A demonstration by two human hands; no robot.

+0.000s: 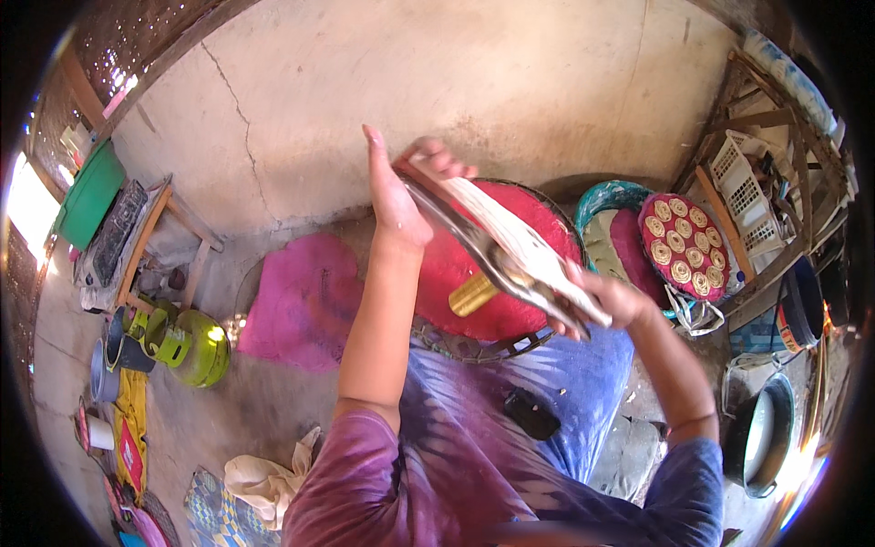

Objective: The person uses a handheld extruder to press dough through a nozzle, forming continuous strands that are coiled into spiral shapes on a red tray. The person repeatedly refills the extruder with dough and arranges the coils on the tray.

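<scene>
Nothing can be read for certain. Faint dark print marks the pink sheet (305, 305) on the floor to the left, its letters too blurred to tell. Nearer on the left, a yellow packet (130, 415) bears a red patch (132, 463) with pale marks (perhaps lettering, too small to say). At the right, an orange-red label (783, 328) with dark marks sits on a dark bucket (802, 303), likewise illegible.
</scene>
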